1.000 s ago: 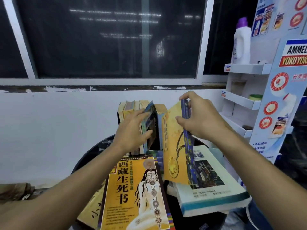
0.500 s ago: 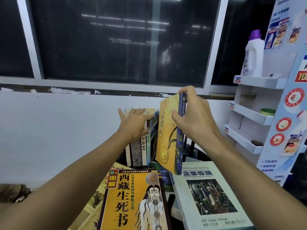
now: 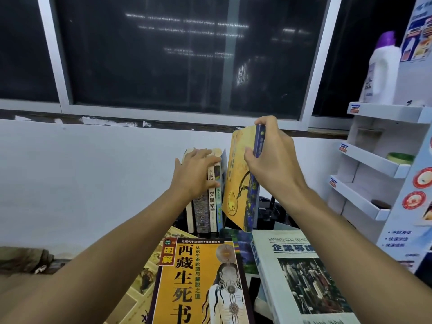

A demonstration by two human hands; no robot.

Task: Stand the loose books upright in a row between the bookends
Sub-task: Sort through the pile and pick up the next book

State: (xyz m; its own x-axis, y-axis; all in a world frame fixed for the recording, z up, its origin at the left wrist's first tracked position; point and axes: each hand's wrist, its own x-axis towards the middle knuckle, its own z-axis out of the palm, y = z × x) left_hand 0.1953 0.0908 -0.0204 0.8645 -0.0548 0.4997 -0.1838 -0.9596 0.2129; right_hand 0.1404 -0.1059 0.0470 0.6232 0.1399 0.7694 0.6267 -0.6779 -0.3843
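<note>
The right hand [image 3: 273, 160] grips the yellow book [image 3: 236, 181] near the top of its dark blue spine, with the thumb on the front cover and the fingers wrapped round the back. The book is held close to upright, its top leaning a little to the right. It sits just beside the right end of the row of upright books [image 3: 205, 206]. Its lower corner hangs over the books lying flat in front (whether it touches anything below cannot be told).

The left hand [image 3: 196, 174] holds nothing. It lies flat against the row, fingers stretched over the tops of the books and thumb spread to the left, pressing on them. The row stands against the white wall [image 3: 93, 171], spines facing the camera, with a thin blue book at its right end next to the yellow cover.

Three loose books lie flat nearer the camera. The orange book [image 3: 198, 281] with large Chinese characters is in the middle. The grey-white book [image 3: 301, 277] with a city photograph is to its right. A green book [image 3: 244, 251] shows partly between and behind them.

On the right stands a white shelf stand [image 3: 374, 160] with a white bottle [image 3: 383, 73] on its top tier.
</note>
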